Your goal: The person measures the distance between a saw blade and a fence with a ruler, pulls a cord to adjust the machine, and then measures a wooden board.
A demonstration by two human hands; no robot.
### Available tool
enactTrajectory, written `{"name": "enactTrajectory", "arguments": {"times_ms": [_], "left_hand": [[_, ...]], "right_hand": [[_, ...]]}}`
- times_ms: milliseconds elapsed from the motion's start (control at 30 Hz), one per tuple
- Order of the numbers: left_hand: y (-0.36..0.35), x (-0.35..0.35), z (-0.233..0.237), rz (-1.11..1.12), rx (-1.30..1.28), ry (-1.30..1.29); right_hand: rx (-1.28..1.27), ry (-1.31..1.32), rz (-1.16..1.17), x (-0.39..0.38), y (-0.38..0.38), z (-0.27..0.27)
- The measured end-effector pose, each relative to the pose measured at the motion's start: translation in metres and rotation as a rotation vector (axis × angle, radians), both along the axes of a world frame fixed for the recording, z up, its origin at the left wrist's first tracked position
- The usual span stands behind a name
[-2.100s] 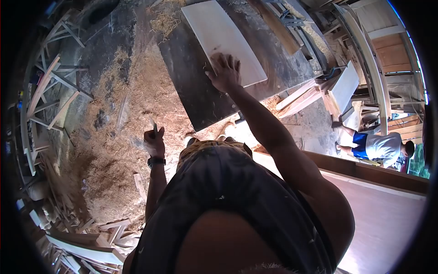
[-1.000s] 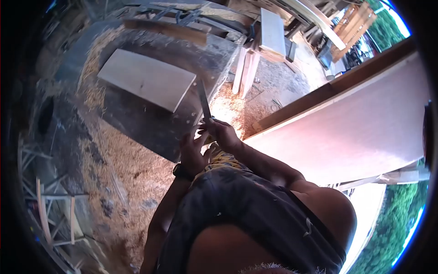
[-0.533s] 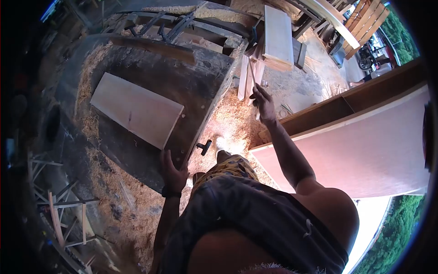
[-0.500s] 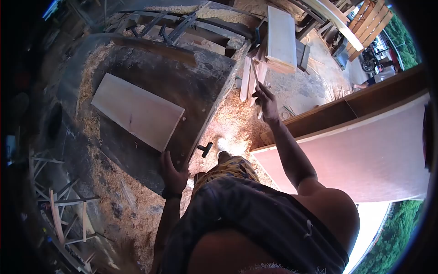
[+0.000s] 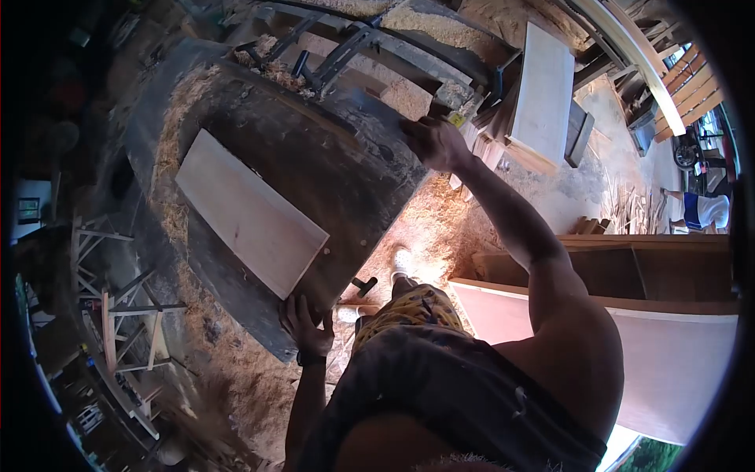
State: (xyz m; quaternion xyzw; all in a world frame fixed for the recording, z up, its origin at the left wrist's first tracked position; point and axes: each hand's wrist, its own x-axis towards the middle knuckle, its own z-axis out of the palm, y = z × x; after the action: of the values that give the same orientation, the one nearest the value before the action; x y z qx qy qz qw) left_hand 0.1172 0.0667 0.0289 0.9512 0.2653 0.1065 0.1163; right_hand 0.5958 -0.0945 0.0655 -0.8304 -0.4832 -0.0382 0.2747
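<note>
A pale wooden board (image 5: 248,212) lies flat on the dark workbench (image 5: 362,200). By the board's near corner, my left hand (image 5: 308,326) rests at the bench edge with its fingers apart, holding nothing. My right hand (image 5: 435,145) is over the far right corner of the bench, its fingers curled; whatever they hold is hidden. Just beyond it is a small yellow-green object (image 5: 456,119), too small to identify.
A black T-shaped handle (image 5: 364,286) projects from the bench's near edge. Pale planks (image 5: 543,94) lie beyond my right hand. A large wooden panel (image 5: 661,366) stands at the right. Another person (image 5: 705,211) is in the right background. Shavings (image 5: 429,228) cover the floor.
My right hand has moved left from beside the bench to over its far corner; the thin stick it held no longer shows. My left hand stays near the board's corner. The view has shifted.
</note>
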Motion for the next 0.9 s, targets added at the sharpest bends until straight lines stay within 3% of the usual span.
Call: {"name": "enactTrajectory", "arguments": {"times_ms": [67,100,133,200,267,300,333,467,600,633,667,700,800,867,900], "left_hand": [[0.001,0.000,-0.001,-0.011,0.022,0.018],[-0.002,0.000,-0.003,-0.004,0.045,0.020],[-0.006,0.006,-0.006,-0.025,0.014,0.024],[-0.003,0.006,-0.003,-0.011,0.082,-0.020],[-0.001,0.008,-0.005,-0.017,0.094,-0.038],[-0.001,0.008,-0.006,-0.014,0.113,-0.021],[-0.001,0.007,-0.006,-0.011,0.130,0.000],[0.000,0.007,-0.008,-0.003,0.119,-0.005],[0.003,0.009,-0.007,0.014,0.105,-0.003],[0.002,0.010,-0.007,0.021,0.094,-0.017],[0.003,0.010,-0.007,0.018,0.080,-0.025],[0.005,0.010,-0.007,0.014,0.075,-0.029],[0.006,0.007,-0.013,-0.005,0.071,-0.024],[0.007,0.005,-0.015,-0.020,0.069,-0.035],[0.007,0.003,-0.018,-0.021,0.066,-0.018]], "right_hand": [[0.062,0.024,-0.119,0.018,0.017,0.003],[0.288,0.024,-0.264,0.025,0.021,-0.012],[0.386,0.217,-0.494,0.029,0.018,-0.012],[0.437,0.500,-0.621,0.045,0.002,-0.037],[0.455,0.540,-0.725,0.038,-0.016,-0.004],[0.392,0.235,-0.805,0.059,-0.033,-0.029],[0.438,0.176,-0.846,0.073,-0.047,-0.031],[-0.081,0.052,-1.201,0.132,-0.109,-0.004],[-0.385,-0.060,-1.212,0.218,-0.188,-0.082],[-0.530,0.117,-1.176,0.259,-0.221,-0.119],[-0.580,0.125,-1.186,0.283,-0.241,-0.149],[-0.631,-0.004,-1.232,0.214,-0.191,-0.073],[-0.334,-0.350,-1.042,0.184,-0.174,-0.069],[-0.128,-0.072,-0.805,0.150,-0.173,-0.084],[-0.220,-0.071,-0.693,0.126,-0.173,-0.102]]}}
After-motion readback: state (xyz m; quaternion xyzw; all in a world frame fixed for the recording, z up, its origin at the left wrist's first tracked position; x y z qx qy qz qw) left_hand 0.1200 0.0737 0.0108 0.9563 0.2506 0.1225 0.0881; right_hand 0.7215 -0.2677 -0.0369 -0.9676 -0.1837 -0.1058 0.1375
